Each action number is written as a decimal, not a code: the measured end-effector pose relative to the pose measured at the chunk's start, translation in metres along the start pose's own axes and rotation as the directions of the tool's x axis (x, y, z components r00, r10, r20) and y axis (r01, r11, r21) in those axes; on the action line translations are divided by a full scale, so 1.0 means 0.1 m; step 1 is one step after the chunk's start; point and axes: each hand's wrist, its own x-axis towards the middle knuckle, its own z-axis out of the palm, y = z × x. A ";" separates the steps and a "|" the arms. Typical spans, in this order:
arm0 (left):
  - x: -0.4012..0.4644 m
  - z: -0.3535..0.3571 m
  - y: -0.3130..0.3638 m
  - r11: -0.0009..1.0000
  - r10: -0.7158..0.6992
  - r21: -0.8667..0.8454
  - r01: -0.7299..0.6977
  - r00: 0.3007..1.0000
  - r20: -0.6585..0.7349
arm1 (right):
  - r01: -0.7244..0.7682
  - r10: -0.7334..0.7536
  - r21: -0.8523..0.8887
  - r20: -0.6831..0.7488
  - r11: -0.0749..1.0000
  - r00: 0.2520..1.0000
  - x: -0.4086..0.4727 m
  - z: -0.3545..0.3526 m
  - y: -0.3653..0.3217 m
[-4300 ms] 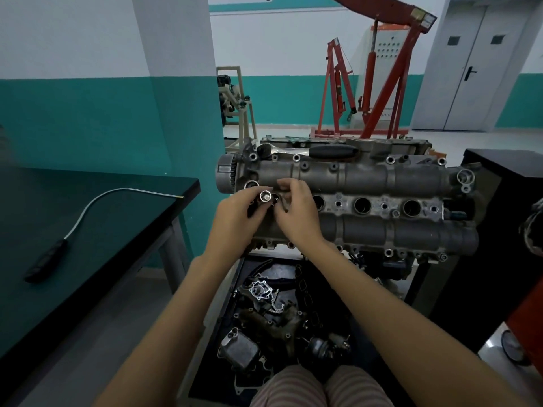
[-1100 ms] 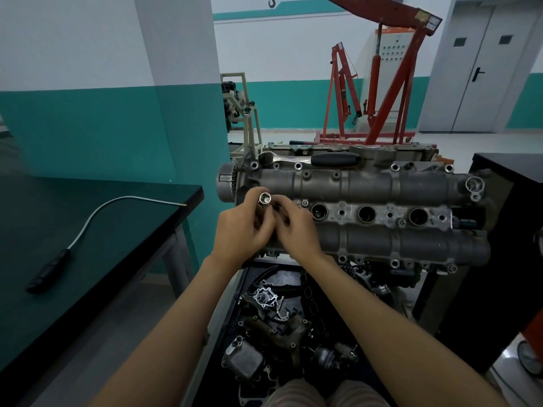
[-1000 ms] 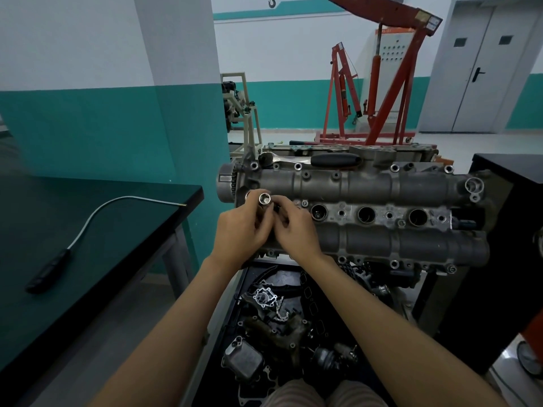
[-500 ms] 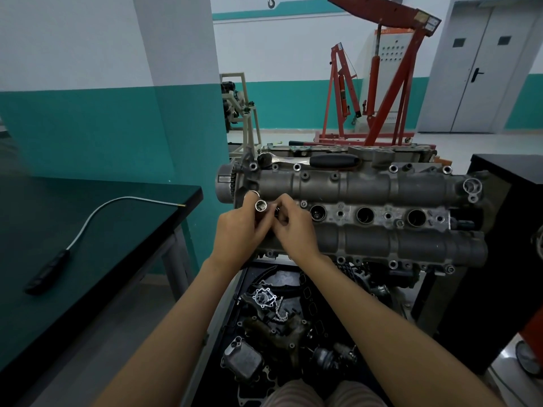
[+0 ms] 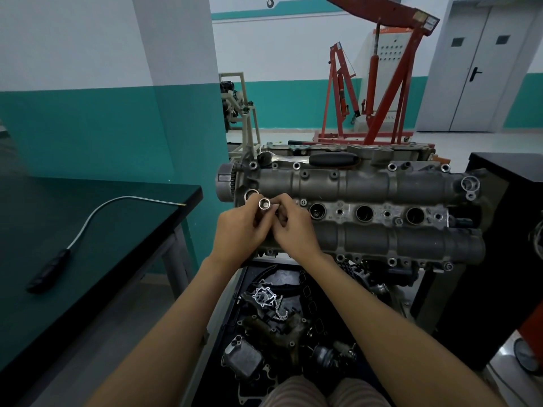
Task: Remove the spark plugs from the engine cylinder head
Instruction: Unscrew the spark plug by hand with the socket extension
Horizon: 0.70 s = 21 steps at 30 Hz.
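Note:
The grey engine cylinder head lies across the middle of the view on a stand. Three open spark plug wells show in a row along its centre. My left hand grips a shiny socket over the head's left end, its open mouth facing me. My right hand sits close against it, fingertips pinching the lower part of the socket. The leftmost well and any spark plug are hidden behind my fingers.
A ratchet wrench lies on the head's far edge. A dark workbench on the left carries a flexible pick-up tool. A tray of loose engine parts sits below. A red engine hoist stands behind; a black cabinet is on the right.
Both hands have stayed at the left end of the head. The socket has shifted slightly between my fingers, which keep working around it.

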 end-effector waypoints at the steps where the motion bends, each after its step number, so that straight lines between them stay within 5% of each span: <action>1: 0.00 0.01 -0.01 1.000 -0.020 -0.002 0.020 1.000 -0.003 | 0.007 -0.007 -0.003 0.002 1.000 1.000 0.00 0.00 0.00; 8: 0.02 0.02 -0.01 0.999 -0.034 0.012 0.034 0.999 0.006 | -0.072 0.074 0.060 -0.022 0.996 0.997 0.02 0.03 0.03; 21: 0.00 0.02 -0.04 0.998 0.042 0.052 -0.044 0.998 0.039 | -0.009 0.009 0.061 -0.012 0.998 1.000 -0.01 0.01 0.01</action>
